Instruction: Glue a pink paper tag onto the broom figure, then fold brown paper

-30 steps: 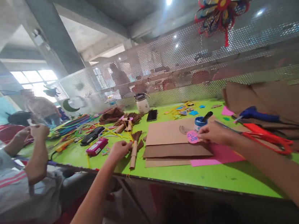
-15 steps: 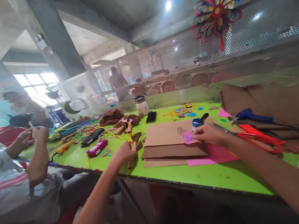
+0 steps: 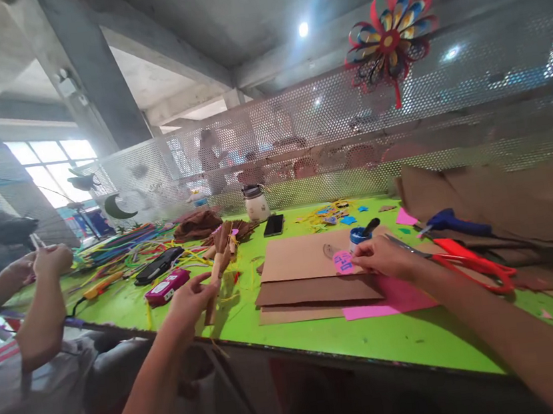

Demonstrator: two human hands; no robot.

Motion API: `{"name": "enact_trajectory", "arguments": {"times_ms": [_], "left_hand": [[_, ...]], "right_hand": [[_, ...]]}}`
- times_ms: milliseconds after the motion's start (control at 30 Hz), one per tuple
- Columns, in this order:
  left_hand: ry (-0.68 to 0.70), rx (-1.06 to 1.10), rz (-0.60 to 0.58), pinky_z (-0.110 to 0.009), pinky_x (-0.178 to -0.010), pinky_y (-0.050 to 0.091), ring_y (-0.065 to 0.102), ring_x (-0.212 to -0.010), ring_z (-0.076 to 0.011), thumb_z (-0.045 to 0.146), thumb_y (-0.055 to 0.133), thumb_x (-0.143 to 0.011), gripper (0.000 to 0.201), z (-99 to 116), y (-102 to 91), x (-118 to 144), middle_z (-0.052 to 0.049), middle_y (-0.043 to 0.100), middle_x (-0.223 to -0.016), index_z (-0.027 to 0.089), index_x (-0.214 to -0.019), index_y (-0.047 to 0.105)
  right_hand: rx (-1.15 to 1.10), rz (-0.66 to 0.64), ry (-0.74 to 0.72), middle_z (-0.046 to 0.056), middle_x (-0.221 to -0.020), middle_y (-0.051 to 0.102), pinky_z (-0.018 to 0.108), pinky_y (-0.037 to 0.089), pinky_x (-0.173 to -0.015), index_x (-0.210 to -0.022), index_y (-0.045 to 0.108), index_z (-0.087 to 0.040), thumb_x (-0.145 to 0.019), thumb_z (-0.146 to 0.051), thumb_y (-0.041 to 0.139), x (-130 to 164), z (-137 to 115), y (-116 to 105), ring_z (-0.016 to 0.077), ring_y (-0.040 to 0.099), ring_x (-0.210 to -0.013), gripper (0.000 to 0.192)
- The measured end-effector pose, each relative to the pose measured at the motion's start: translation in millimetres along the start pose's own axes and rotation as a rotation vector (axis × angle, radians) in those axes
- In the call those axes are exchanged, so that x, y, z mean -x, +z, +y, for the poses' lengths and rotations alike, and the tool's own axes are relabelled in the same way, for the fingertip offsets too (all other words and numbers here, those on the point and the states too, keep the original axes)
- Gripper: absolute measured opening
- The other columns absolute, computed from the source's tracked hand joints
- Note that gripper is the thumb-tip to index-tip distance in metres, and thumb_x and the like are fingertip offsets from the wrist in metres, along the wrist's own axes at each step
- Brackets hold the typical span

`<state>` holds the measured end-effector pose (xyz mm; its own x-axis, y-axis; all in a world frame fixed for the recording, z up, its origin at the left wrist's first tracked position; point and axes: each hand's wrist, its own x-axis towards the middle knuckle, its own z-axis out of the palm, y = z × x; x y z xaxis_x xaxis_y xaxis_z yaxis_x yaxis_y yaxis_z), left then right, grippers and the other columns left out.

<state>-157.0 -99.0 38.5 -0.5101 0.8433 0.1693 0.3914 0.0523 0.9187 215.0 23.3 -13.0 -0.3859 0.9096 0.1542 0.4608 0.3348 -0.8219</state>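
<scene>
Left hand [image 3: 187, 303] has its fingers clamped round the lower end of a rolled brown paper tube with a fringed top [image 3: 217, 261], lifted off the bright green surface [image 3: 322, 335] and tilted up and away. Right hand [image 3: 386, 257] pinches a small round pink paper cutout with blue marks [image 3: 343, 262], resting it on the stack of brown cardboard sheets [image 3: 310, 277]. Just behind sits a blue glue pot [image 3: 359, 235]; red-handled scissors [image 3: 470, 264] lie to the right. A co-worker's hands [image 3: 44, 261] are busy at far left.
</scene>
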Motion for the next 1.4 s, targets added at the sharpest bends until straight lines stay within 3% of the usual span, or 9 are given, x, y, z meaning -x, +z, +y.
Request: {"name": "enact_trajectory", "arguments": {"times_ms": [233, 400, 533, 633, 767, 933, 1133, 1267, 1400], "left_hand": [[-0.106, 0.538, 0.075, -0.015, -0.047, 0.043, 0.056, -0.053, -0.0074, 0.011, 0.067, -0.066, 0.026, 7.7, 2.8, 7.1, 0.001, 0.060, -0.067, 0.011, -0.092, 0.060], [-0.129, 0.727, -0.029, -0.014, -0.057, 0.050, 0.061, -0.061, -0.0080, 0.004, 0.056, -0.075, 0.008, 17.6, 20.9, 1.8, -0.002, 0.062, -0.068, 0.008, -0.081, 0.060], [0.030, 0.755, -0.158, -0.024, -0.073, 0.054, 0.066, -0.076, -0.0146, 0.007, 0.053, -0.079, 0.006, 43.9, 52.3, 3.3, -0.008, 0.067, -0.080, 0.010, -0.084, 0.055], [0.089, 0.705, -0.356, -0.030, -0.066, 0.055, 0.067, -0.073, -0.0191, 0.016, 0.054, -0.082, 0.007, 64.5, 83.2, 4.4, -0.011, 0.068, -0.081, 0.013, -0.086, 0.049], [0.119, 0.667, -0.488, -0.019, -0.048, 0.046, 0.063, -0.058, -0.0141, 0.020, 0.055, -0.082, 0.010, 79.4, 128.5, -5.6, -0.007, 0.064, -0.068, 0.012, -0.087, 0.050], [-0.001, 0.733, -0.534, -0.014, -0.039, 0.036, 0.052, -0.046, -0.0068, 0.014, 0.049, -0.084, 0.010, 77.0, 173.6, -29.7, -0.002, 0.057, -0.059, 0.009, -0.091, 0.053], [-0.075, 0.701, -0.601, -0.016, -0.041, 0.037, 0.051, -0.045, -0.0073, 0.019, 0.052, -0.082, 0.009, 56.0, 196.3, -24.3, 0.001, 0.053, -0.057, 0.013, -0.087, 0.052], [-0.013, 0.645, -0.695, -0.015, -0.040, 0.035, 0.049, -0.046, -0.0059, 0.024, 0.057, -0.078, 0.013, 48.2, 197.8, -13.3, 0.001, 0.054, -0.058, 0.013, -0.084, 0.054], [-0.040, 0.640, -0.766, -0.014, -0.038, 0.032, 0.047, -0.045, -0.0052, 0.023, 0.058, -0.077, 0.014, 48.5, 196.9, -10.4, 0.001, 0.054, -0.059, 0.014, -0.087, 0.055]], "right_hand": [[0.037, -0.008, 0.016, 0.000, -0.051, 0.054, 0.022, 0.026, -0.044, -0.066, 0.061, -0.013, -0.070, -0.036, 0.056, 1.9, -1.0, -0.9, 0.0086, 0.040, -0.045, 0.024], [0.030, -0.047, 0.010, 0.001, -0.054, 0.056, 0.023, 0.029, -0.047, -0.065, 0.062, -0.014, -0.069, -0.033, 0.057, 4.0, -7.0, 0.4, 0.0103, 0.043, -0.048, 0.020], [-0.054, -0.105, 0.050, 0.000, -0.051, 0.054, 0.023, 0.028, -0.046, -0.064, 0.060, -0.015, -0.069, -0.033, 0.058, 7.6, -15.2, 2.8, 0.0101, 0.042, -0.045, 0.019], [-0.086, -0.125, 0.069, 0.000, -0.050, 0.055, 0.023, 0.029, -0.044, -0.062, 0.060, -0.015, -0.069, -0.032, 0.058, 12.0, -24.0, 3.6, 0.0098, 0.043, -0.044, 0.018], [-0.090, -0.120, 0.080, -0.001, -0.048, 0.054, 0.022, 0.032, -0.044, -0.062, 0.060, -0.015, -0.070, -0.029, 0.058, 14.5, -29.0, 5.0, 0.0096, 0.045, -0.043, 0.016], [-0.048, -0.123, 0.100, 0.001, -0.049, 0.058, 0.021, 0.033, -0.043, -0.065, 0.064, -0.014, -0.074, -0.025, 0.054, 12.8, -24.9, 15.0, 0.0098, 0.048, -0.042, 0.017], [0.329, 0.005, 0.051, 0.005, -0.060, 0.065, 0.023, 0.033, -0.049, -0.068, 0.070, -0.016, -0.072, -0.029, 0.059, 10.1, -34.1, 17.6, 0.0138, 0.054, -0.056, 0.017], [0.451, 0.192, 0.058, 0.003, -0.057, 0.062, 0.023, 0.031, -0.051, -0.060, 0.066, -0.016, -0.073, -0.033, 0.057, 7.5, -31.6, -10.0, 0.0131, 0.052, -0.055, 0.024], [0.455, 0.366, 0.201, 0.000, -0.045, 0.051, 0.023, 0.027, -0.045, -0.047, 0.055, -0.015, -0.070, -0.031, 0.058, 6.2, -14.8, -44.1, 0.0108, 0.044, -0.047, 0.028]]}}
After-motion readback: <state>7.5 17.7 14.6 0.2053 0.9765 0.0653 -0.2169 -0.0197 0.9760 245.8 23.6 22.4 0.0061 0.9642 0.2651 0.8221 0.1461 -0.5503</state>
